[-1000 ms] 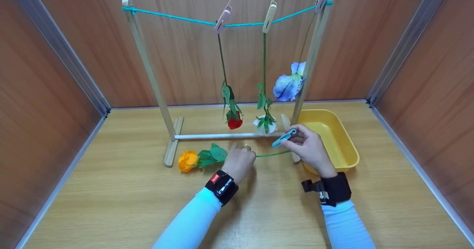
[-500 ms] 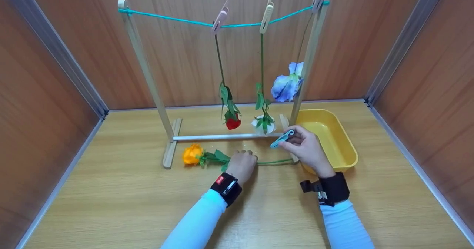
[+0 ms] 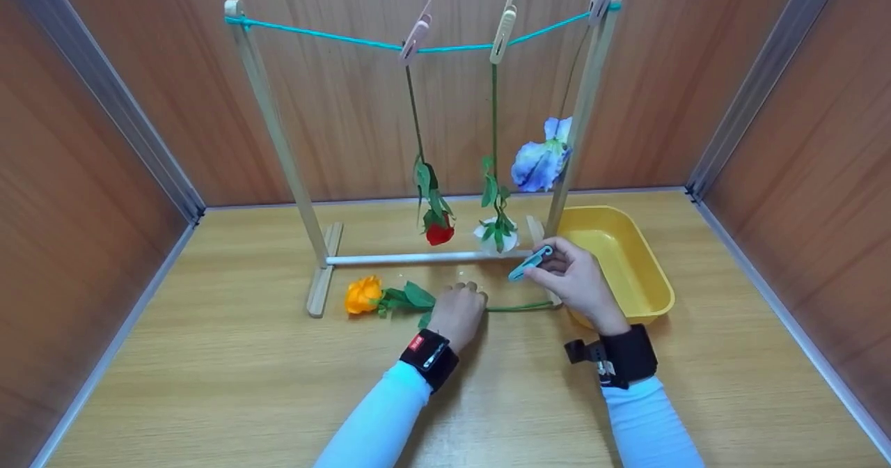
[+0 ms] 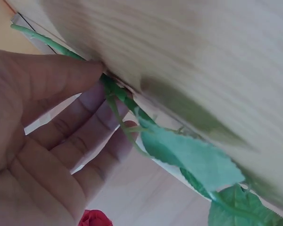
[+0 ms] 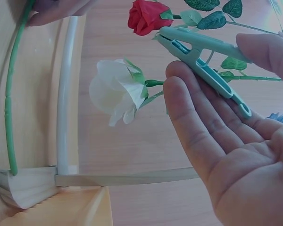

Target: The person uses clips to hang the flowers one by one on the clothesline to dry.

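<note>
An orange artificial rose (image 3: 363, 294) lies sideways on the table in front of the rack, bloom to the left. My left hand (image 3: 458, 315) is on its green stem; in the left wrist view the thumb and fingers pinch the stem (image 4: 115, 88) close to the leaves. The stem's tip reaches the rack's right foot. My right hand (image 3: 581, 283) holds a light-blue clothespin (image 3: 530, 263) above that tip. In the right wrist view the clothespin (image 5: 203, 66) lies between thumb and fingers, apart from any flower stem.
A blue cord (image 3: 320, 33) spans the wooden rack. Clothespins on it hold a red rose (image 3: 439, 231), a white rose (image 3: 498, 237) and a blue flower (image 3: 541, 165), all heads down. A yellow tub (image 3: 651, 273) stands at the right. Wood-grain panels enclose the table.
My left hand has shifted slightly right and nearer, and the orange rose has swung so its stem lies nearer to me. The right hand with the clothespin has hardly moved.
</note>
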{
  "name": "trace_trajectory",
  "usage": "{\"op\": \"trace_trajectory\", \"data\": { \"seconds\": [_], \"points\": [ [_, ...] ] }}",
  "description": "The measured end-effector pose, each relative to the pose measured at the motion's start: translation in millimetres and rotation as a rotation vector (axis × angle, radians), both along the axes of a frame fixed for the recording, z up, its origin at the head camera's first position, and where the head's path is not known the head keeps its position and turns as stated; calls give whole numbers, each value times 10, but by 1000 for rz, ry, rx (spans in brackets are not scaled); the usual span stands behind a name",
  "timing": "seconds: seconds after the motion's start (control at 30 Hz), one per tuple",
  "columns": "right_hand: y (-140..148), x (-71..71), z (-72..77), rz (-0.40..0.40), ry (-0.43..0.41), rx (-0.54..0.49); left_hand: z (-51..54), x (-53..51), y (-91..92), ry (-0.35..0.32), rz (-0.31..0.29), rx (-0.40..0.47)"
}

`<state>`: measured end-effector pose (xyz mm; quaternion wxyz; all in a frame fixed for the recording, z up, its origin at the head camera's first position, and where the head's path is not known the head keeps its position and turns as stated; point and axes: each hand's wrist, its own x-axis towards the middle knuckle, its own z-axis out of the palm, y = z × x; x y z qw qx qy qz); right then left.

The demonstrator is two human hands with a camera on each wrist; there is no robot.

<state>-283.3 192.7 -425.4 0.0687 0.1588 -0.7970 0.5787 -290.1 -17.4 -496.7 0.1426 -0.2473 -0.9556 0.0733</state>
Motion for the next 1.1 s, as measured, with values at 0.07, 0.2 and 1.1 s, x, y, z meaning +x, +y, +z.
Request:
{"op": "trace_trajectory", "data": {
  "seconds": [0.07,0.2,1.1],
  "points": [
    [-4,3,0,2,4,-2,-10,-2,15,11,-3,6],
    [0,3,-2,0,19,-2,-37,7,48,51,-20,9],
    [70,18,76,-42,29,-67,191,81,-84,5,-59,199]
  ]
}}
